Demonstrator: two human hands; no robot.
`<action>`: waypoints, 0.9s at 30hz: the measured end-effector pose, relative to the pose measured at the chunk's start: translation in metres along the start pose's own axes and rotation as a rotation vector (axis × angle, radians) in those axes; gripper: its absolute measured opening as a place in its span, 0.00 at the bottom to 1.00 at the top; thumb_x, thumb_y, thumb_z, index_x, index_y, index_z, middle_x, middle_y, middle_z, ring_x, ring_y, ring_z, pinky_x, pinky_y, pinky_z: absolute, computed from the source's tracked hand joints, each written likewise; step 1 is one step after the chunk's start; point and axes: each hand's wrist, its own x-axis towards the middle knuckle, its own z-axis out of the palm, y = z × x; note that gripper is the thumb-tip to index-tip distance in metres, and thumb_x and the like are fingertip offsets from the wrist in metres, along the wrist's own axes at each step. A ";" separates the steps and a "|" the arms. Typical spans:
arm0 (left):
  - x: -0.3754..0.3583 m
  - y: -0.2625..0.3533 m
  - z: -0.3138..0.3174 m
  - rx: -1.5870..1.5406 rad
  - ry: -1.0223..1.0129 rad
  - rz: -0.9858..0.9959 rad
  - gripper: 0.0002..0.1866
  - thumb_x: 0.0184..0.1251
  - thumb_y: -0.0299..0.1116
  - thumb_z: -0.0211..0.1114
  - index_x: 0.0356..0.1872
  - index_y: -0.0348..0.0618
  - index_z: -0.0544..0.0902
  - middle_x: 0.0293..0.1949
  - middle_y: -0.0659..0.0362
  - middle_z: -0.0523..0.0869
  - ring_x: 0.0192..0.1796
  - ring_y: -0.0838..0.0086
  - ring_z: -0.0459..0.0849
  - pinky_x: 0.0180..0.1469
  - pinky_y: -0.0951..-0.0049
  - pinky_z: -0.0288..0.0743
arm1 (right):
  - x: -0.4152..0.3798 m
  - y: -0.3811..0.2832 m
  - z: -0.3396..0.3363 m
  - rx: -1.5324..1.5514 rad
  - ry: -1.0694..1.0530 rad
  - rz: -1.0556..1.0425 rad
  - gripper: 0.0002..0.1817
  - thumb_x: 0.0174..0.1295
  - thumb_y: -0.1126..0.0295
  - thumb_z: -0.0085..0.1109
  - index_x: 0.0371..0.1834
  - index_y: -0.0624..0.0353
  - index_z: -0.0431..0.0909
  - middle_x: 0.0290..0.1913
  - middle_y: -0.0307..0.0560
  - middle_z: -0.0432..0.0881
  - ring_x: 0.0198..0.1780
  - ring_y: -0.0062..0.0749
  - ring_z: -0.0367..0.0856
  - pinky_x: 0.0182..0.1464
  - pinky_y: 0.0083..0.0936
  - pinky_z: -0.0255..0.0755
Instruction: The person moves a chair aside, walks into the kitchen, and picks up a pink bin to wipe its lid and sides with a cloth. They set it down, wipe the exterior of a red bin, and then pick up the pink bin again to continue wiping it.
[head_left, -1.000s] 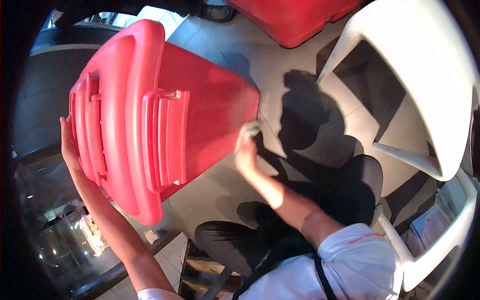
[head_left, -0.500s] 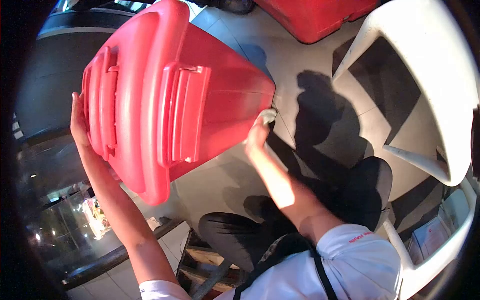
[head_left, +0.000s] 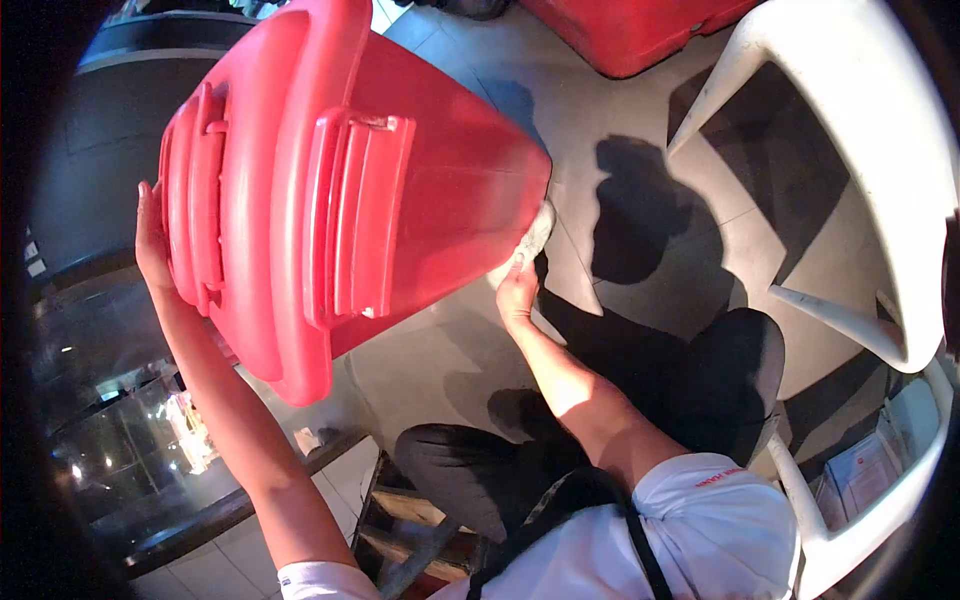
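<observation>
A large red plastic container (head_left: 465,150) with a ribbed lid (head_left: 255,180) and a side latch (head_left: 370,215) stands in front of me, looking narrower toward its base. My left hand (head_left: 152,245) rests against the far left side of the lid with fingers stretched out, partly hidden by its edge. Low on the container, my right hand (head_left: 518,285) is closed on a pale cloth (head_left: 538,232), which is pressed to the lower side near the bottom corner.
Another red container (head_left: 640,35) stands on the grey tiled floor (head_left: 430,350) at the back. White plastic chairs (head_left: 850,90) are on the right. A dark glossy counter (head_left: 120,450) lies at left. Below is a wooden slatted piece (head_left: 410,510).
My right hand has shifted slightly down along the container's lower edge, and more of the cloth now shows. The container has tilted or moved slightly left, my left hand with it.
</observation>
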 end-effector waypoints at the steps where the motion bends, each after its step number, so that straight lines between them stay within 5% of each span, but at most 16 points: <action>1: 0.001 -0.002 -0.002 -0.012 -0.026 0.009 0.27 0.80 0.52 0.49 0.61 0.38 0.77 0.55 0.52 0.84 0.53 0.68 0.85 0.59 0.65 0.78 | 0.000 -0.005 0.002 0.145 -0.056 0.114 0.13 0.76 0.70 0.46 0.53 0.68 0.75 0.41 0.49 0.83 0.44 0.39 0.83 0.47 0.36 0.74; 3: 0.004 -0.007 -0.009 -0.018 -0.054 0.018 0.29 0.81 0.52 0.47 0.66 0.37 0.73 0.60 0.51 0.81 0.59 0.68 0.82 0.64 0.63 0.74 | -0.021 -0.018 0.014 0.289 -0.101 -0.061 0.12 0.76 0.71 0.47 0.55 0.64 0.76 0.50 0.49 0.81 0.50 0.29 0.79 0.52 0.30 0.71; 4: 0.003 -0.006 -0.005 -0.036 -0.048 0.017 0.29 0.81 0.52 0.46 0.66 0.37 0.72 0.60 0.51 0.81 0.59 0.68 0.82 0.64 0.63 0.74 | -0.050 -0.076 0.003 0.351 -0.167 -0.134 0.16 0.74 0.72 0.50 0.61 0.64 0.74 0.56 0.50 0.79 0.58 0.29 0.76 0.60 0.30 0.69; 5: -0.001 -0.006 0.001 -0.053 -0.041 0.011 0.29 0.81 0.52 0.46 0.67 0.37 0.72 0.60 0.51 0.81 0.59 0.67 0.82 0.64 0.63 0.74 | -0.067 -0.105 -0.008 0.389 -0.379 -0.200 0.19 0.72 0.73 0.52 0.65 0.64 0.71 0.66 0.58 0.73 0.70 0.40 0.69 0.71 0.36 0.61; 7: 0.000 -0.007 -0.002 0.012 0.050 0.023 0.30 0.82 0.52 0.44 0.68 0.36 0.71 0.61 0.50 0.80 0.60 0.66 0.81 0.65 0.63 0.74 | -0.048 -0.183 -0.024 0.305 -0.437 -0.792 0.23 0.68 0.75 0.55 0.66 0.65 0.70 0.77 0.71 0.54 0.80 0.64 0.44 0.78 0.46 0.45; 9: -0.007 -0.005 0.011 -0.079 -0.032 0.011 0.29 0.80 0.52 0.48 0.66 0.36 0.73 0.60 0.52 0.82 0.58 0.68 0.82 0.63 0.65 0.75 | -0.004 -0.200 -0.014 0.055 -0.364 -1.022 0.22 0.69 0.72 0.54 0.65 0.66 0.71 0.70 0.73 0.64 0.75 0.59 0.59 0.73 0.45 0.56; 11: -0.006 -0.005 0.015 -0.120 -0.040 0.013 0.29 0.79 0.52 0.51 0.65 0.36 0.75 0.59 0.53 0.82 0.57 0.69 0.83 0.62 0.66 0.75 | 0.058 -0.178 0.022 0.342 -0.282 -0.770 0.19 0.71 0.67 0.52 0.60 0.66 0.75 0.58 0.70 0.76 0.61 0.57 0.75 0.65 0.44 0.66; 13: -0.001 -0.006 0.012 -0.121 0.022 0.040 0.29 0.79 0.51 0.50 0.65 0.36 0.75 0.60 0.53 0.82 0.58 0.69 0.82 0.63 0.67 0.74 | 0.110 -0.136 0.036 0.401 -0.195 -0.249 0.21 0.75 0.59 0.47 0.59 0.65 0.76 0.53 0.60 0.81 0.53 0.43 0.80 0.59 0.40 0.72; 14: 0.006 -0.008 0.001 -0.089 0.039 0.028 0.28 0.80 0.50 0.50 0.65 0.36 0.75 0.60 0.54 0.82 0.58 0.69 0.82 0.63 0.68 0.73 | 0.135 -0.108 0.015 0.011 -0.155 -0.048 0.25 0.78 0.54 0.44 0.61 0.65 0.75 0.56 0.53 0.81 0.54 0.31 0.78 0.58 0.35 0.73; 15: 0.008 -0.012 -0.005 -0.066 0.050 0.050 0.28 0.80 0.50 0.51 0.65 0.36 0.75 0.60 0.54 0.82 0.58 0.69 0.82 0.63 0.68 0.73 | 0.149 -0.065 0.013 0.124 -0.126 0.117 0.23 0.78 0.56 0.43 0.60 0.65 0.75 0.54 0.49 0.82 0.53 0.32 0.79 0.57 0.33 0.73; 18: 0.026 -0.021 -0.041 -0.029 0.065 0.096 0.27 0.81 0.48 0.49 0.65 0.34 0.75 0.60 0.54 0.81 0.58 0.71 0.81 0.64 0.69 0.72 | 0.098 -0.025 0.030 0.376 0.048 0.018 0.18 0.78 0.63 0.45 0.57 0.66 0.76 0.51 0.46 0.83 0.52 0.32 0.80 0.56 0.33 0.73; 23: 0.007 -0.012 -0.011 -0.062 0.030 0.048 0.26 0.81 0.48 0.48 0.65 0.36 0.74 0.60 0.53 0.81 0.59 0.69 0.81 0.64 0.67 0.71 | -0.007 -0.220 -0.010 0.273 -0.269 -0.879 0.11 0.67 0.79 0.48 0.48 0.68 0.77 0.46 0.54 0.84 0.50 0.46 0.82 0.51 0.41 0.73; 25: 0.008 -0.011 -0.012 -0.066 0.026 0.046 0.26 0.81 0.48 0.48 0.65 0.36 0.75 0.60 0.53 0.81 0.59 0.69 0.81 0.65 0.67 0.71 | 0.030 -0.241 -0.016 0.155 -0.343 -0.931 0.10 0.55 0.83 0.51 0.40 0.66 0.77 0.37 0.62 0.81 0.40 0.56 0.81 0.42 0.48 0.72; 27: 0.008 -0.009 -0.008 -0.084 -0.038 0.052 0.27 0.81 0.48 0.47 0.66 0.37 0.75 0.61 0.53 0.81 0.60 0.69 0.80 0.65 0.66 0.71 | 0.082 -0.210 0.000 0.138 -0.155 -0.518 0.09 0.62 0.76 0.47 0.38 0.68 0.78 0.32 0.63 0.82 0.36 0.48 0.83 0.39 0.43 0.73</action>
